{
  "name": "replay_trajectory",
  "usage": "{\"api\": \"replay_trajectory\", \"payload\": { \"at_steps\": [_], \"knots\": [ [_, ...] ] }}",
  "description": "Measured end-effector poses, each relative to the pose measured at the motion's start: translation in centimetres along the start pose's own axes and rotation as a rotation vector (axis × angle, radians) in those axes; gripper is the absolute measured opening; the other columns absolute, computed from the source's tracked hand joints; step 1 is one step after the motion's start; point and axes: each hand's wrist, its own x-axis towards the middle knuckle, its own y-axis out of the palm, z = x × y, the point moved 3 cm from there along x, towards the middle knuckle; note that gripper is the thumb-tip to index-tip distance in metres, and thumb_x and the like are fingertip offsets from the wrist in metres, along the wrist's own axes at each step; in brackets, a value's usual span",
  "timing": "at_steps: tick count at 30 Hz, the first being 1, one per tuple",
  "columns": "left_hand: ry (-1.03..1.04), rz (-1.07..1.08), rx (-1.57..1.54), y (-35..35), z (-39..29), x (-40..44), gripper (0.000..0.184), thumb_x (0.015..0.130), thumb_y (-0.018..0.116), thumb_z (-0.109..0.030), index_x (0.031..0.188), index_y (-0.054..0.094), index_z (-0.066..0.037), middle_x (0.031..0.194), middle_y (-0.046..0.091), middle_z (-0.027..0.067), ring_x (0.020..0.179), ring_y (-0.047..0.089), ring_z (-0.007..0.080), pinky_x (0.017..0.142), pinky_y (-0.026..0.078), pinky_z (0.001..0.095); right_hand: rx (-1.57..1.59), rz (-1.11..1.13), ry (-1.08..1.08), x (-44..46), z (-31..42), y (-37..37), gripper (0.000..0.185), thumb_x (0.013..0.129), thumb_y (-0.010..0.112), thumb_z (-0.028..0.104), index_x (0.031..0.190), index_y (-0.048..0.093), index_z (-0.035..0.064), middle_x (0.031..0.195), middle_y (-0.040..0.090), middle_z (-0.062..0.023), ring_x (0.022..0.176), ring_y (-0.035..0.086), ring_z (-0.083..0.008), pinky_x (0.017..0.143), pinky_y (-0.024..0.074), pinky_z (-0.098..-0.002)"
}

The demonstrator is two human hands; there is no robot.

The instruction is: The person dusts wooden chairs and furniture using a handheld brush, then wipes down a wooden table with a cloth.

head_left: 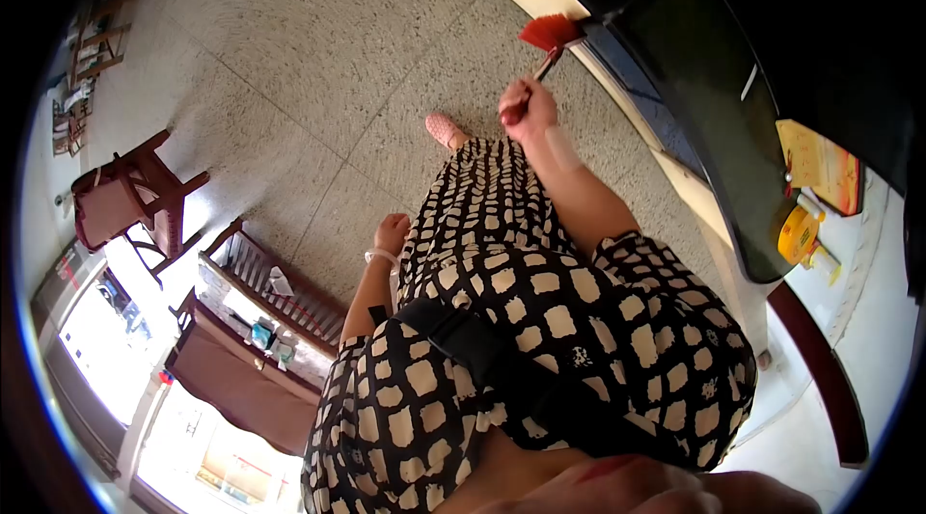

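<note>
My right hand (pixel 530 111) is wrapped round the handle of a red brush (pixel 552 31). The brush's bristles fan out beyond the hand, touching or close to the pale edge of a dark-topped counter (pixel 666 80). Down by my hip, against the patterned dress (pixel 521 292), hangs my left hand (pixel 393 228) with its fingers curled; whether anything is in it is too small to tell. A pink shoe (pixel 443 128) shows on the speckled floor (pixel 318 51).
A wooden chair (pixel 145 201) and a slatted bench (pixel 270 283) with small items stand on the left. A yellow round container (pixel 799 234) and a yellow box or calendar (pixel 820 167) are by the counter's right end.
</note>
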Motion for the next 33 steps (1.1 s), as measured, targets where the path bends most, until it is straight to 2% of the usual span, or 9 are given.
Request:
{"api": "replay_trajectory", "payload": {
  "at_steps": [5, 9, 10, 13, 17, 22, 25, 29, 33],
  "knots": [
    [0.01, -0.021, -0.232, -3.7, -2.0, 1.9, 0.03, 0.075, 0.051, -0.026, 0.092, 0.054, 0.0, 0.078, 0.058, 0.0072, 0.068, 0.056, 0.0133, 0.06, 0.043, 0.0247, -0.21, 0.0, 0.095, 2.2, -3.6, 0.3, 0.02, 0.081, 0.042, 0.017, 0.064, 0.037, 0.0072, 0.053, 0.034, 0.0029, 0.042, 0.034, -0.0046, 0.039, 0.0339, -0.016],
    [0.008, -0.034, -0.293, -7.2, -1.3, 3.8, 0.031, 0.076, 0.051, -0.026, 0.096, 0.052, -0.002, 0.081, 0.058, 0.0065, 0.07, 0.055, 0.0139, 0.058, 0.043, 0.0251, -0.368, 0.211, 0.246, 2.3, -7.1, 5.3, 0.019, 0.082, 0.042, 0.017, 0.067, 0.037, 0.0064, 0.053, 0.033, 0.0026, 0.043, 0.034, -0.0038, 0.038, 0.0335, -0.0152],
    [-0.013, -0.039, -0.274, -8.1, -0.8, 4.2, 0.031, 0.076, 0.05, -0.026, 0.097, 0.051, -0.003, 0.081, 0.058, 0.0065, 0.069, 0.055, 0.0142, 0.058, 0.043, 0.025, -0.464, 0.097, 0.168, 2.6, -8.1, 6.4, 0.032, 0.075, 0.039, 0.011, 0.044, 0.03, 0.0106, 0.042, 0.03, -0.0027, 0.031, 0.027, -0.013, 0.028, 0.0174, -0.0267],
    [-0.109, -0.087, -0.284, -10.4, 1.1, 5.1, 0.028, 0.076, 0.05, -0.024, 0.095, 0.052, -0.003, 0.08, 0.058, 0.0067, 0.069, 0.055, 0.0139, 0.058, 0.043, 0.025, -0.505, 0.063, 0.127, 4.5, -10.4, 8.8, 0.03, 0.079, 0.037, 0.016, 0.05, 0.032, 0.0091, 0.041, 0.028, -0.0023, 0.03, 0.026, -0.0127, 0.028, 0.0175, -0.0274],
    [-0.192, -0.114, -0.363, -12.2, 3.3, 5.7, 0.027, 0.077, 0.049, -0.027, 0.093, 0.052, -0.005, 0.08, 0.057, 0.0044, 0.069, 0.055, 0.0128, 0.059, 0.043, 0.0259, -0.329, -0.017, 0.217, 7.1, -12.3, 12.7, 0.019, 0.08, 0.041, 0.018, 0.064, 0.034, 0.0096, 0.049, 0.033, 0.0014, 0.039, 0.032, -0.0093, 0.037, 0.0293, -0.0212],
    [-0.278, -0.175, -0.492, -12.1, 3.3, 6.4, 0.025, 0.075, 0.05, -0.024, 0.089, 0.052, -0.003, 0.076, 0.057, 0.0059, 0.065, 0.055, 0.0133, 0.053, 0.044, 0.0256, -0.207, -0.062, 0.126, 13.8, -12.5, 15.5, 0.025, 0.081, 0.038, 0.016, 0.058, 0.033, 0.0073, 0.048, 0.032, 0.0014, 0.038, 0.032, -0.008, 0.035, 0.0317, -0.0185],
    [-0.219, -0.172, -0.338, -13.5, -1.6, 5.5, 0.024, 0.075, 0.05, -0.022, 0.09, 0.051, -0.003, 0.077, 0.057, 0.006, 0.066, 0.055, 0.0136, 0.054, 0.044, 0.0256, -0.195, -0.118, 0.011, 17.3, -12.5, 17.7, 0.02, 0.08, 0.039, 0.017, 0.062, 0.032, 0.0115, 0.051, 0.034, 0.0017, 0.044, 0.034, -0.0097, 0.042, 0.033, -0.0211],
    [-0.265, -0.161, -0.409, -15.4, -5.3, 6.4, 0.026, 0.076, 0.051, -0.021, 0.094, 0.051, -0.002, 0.077, 0.056, 0.0055, 0.068, 0.053, 0.0125, 0.057, 0.042, 0.0249, -0.227, -0.351, -0.056, 20.2, -12.8, 22.4, 0.021, 0.079, 0.038, 0.022, 0.062, 0.033, 0.0128, 0.052, 0.034, 0.0014, 0.044, 0.034, -0.0109, 0.041, 0.033, -0.0217],
    [-0.197, -0.259, -0.55, -17.7, -9.3, 9.3, 0.029, 0.077, 0.051, -0.023, 0.094, 0.05, -0.001, 0.081, 0.057, 0.0069, 0.069, 0.054, 0.0137, 0.057, 0.043, 0.0237, -0.098, -0.373, -0.07, 25.5, -13.7, 25.7, 0.016, 0.076, 0.035, 0.015, 0.06, 0.034, 0.0124, 0.052, 0.034, 0.0005, 0.045, 0.034, -0.011, 0.04, 0.0312, -0.0224]
  ]
}}
